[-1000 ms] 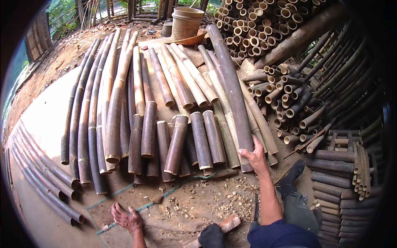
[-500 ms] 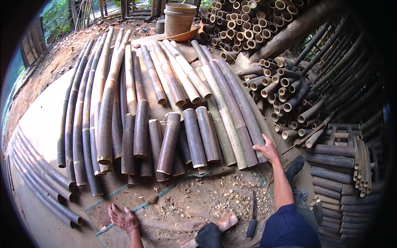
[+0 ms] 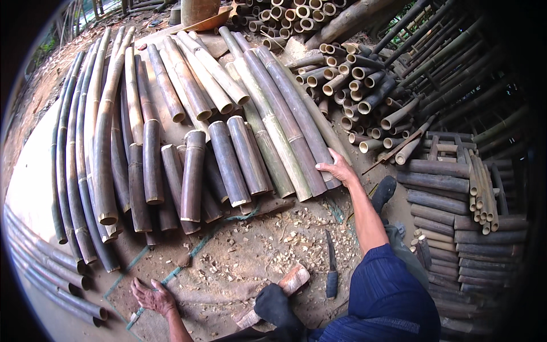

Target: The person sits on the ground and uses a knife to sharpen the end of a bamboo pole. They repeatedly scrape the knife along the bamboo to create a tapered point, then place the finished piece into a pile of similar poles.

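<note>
My right hand (image 3: pixel 337 169) rests on the near end of a long grey-brown bamboo pole (image 3: pixel 296 114), the rightmost of the poles lying side by side on the ground. My left hand (image 3: pixel 152 296) is flat on the dirt at the lower left, fingers spread, holding nothing. Shorter bamboo pieces (image 3: pixel 228 162) lie in a row just left of the right hand. A dark-handled knife (image 3: pixel 331 265) and a short wooden block (image 3: pixel 282 286) lie on the chip-strewn ground between my hands. My right arm wears a blue sleeve.
Long curved bamboo poles (image 3: pixel 102 142) fill the left side. A pile of cut bamboo tubes (image 3: pixel 364 85) sits at the upper right, with stacked dark poles (image 3: pixel 450 188) to the right. A bucket (image 3: pixel 199 8) stands at the far end. Wood chips (image 3: pixel 268 239) cover the ground.
The view has dropped closer to the ground. My right hand has moved down the pole to its near end. My left hand stays on the dirt.
</note>
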`<move>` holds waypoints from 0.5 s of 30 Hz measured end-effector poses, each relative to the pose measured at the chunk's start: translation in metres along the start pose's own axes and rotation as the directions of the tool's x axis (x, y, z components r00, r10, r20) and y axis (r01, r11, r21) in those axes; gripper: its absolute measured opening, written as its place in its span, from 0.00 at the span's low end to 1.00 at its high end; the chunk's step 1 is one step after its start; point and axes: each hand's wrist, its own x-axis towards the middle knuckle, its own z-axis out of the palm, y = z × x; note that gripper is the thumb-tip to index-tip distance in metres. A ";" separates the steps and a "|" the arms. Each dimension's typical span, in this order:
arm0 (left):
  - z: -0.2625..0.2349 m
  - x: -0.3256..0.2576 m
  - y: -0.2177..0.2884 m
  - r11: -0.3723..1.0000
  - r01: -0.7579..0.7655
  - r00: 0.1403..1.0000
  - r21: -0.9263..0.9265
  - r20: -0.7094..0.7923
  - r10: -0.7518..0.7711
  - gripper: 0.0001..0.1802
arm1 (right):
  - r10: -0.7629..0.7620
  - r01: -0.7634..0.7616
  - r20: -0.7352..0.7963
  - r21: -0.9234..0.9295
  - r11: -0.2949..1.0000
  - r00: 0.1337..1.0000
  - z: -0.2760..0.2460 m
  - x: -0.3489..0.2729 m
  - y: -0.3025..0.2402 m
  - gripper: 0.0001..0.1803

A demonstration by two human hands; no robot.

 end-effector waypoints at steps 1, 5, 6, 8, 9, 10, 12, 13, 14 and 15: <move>-0.001 -0.001 0.000 1.000 0.005 1.000 0.001 0.004 -0.005 0.37 | 0.008 -0.008 -0.009 0.010 1.000 1.000 0.002 -0.001 -0.003 0.66; 0.000 -0.001 0.001 1.000 0.018 1.000 -0.016 0.001 -0.018 0.37 | -0.014 0.012 -0.070 -0.023 1.000 0.997 0.002 -0.002 0.002 0.62; -0.002 -0.001 0.000 0.999 0.018 1.000 -0.038 0.001 -0.018 0.38 | -0.028 0.023 -0.080 -0.053 0.998 0.996 0.003 0.000 0.002 0.61; -0.006 0.000 0.003 0.998 0.028 1.000 -0.057 0.014 -0.028 0.38 | -0.096 0.086 -0.109 -0.092 0.992 0.989 0.004 0.002 0.004 0.56; -0.007 0.000 0.004 0.997 0.031 0.999 -0.067 0.024 -0.030 0.39 | -0.078 0.068 -0.100 -0.106 0.992 0.992 0.002 0.001 0.007 0.55; -0.008 0.001 0.005 0.997 0.024 0.999 -0.071 0.032 -0.022 0.39 | -0.061 0.049 -0.092 -0.120 0.992 0.994 0.000 0.001 0.011 0.53; -0.010 0.000 0.007 0.998 0.028 0.999 -0.062 0.042 -0.025 0.39 | -0.113 0.091 -0.120 -0.171 0.981 0.986 0.002 -0.003 0.016 0.44; -0.010 -0.001 0.009 0.998 0.028 0.998 -0.059 0.049 -0.025 0.39 | -0.124 0.104 -0.133 -0.147 0.984 0.983 0.004 -0.006 0.019 0.43; -0.010 -0.001 0.010 0.998 0.029 0.998 -0.054 0.048 -0.027 0.39 | -0.134 0.117 -0.147 -0.121 0.986 0.980 0.005 -0.011 0.020 0.41; -0.011 -0.001 0.010 0.997 0.037 0.998 -0.062 0.045 -0.034 0.39 | -0.144 0.130 -0.162 -0.096 0.987 0.976 0.007 -0.016 0.021 0.39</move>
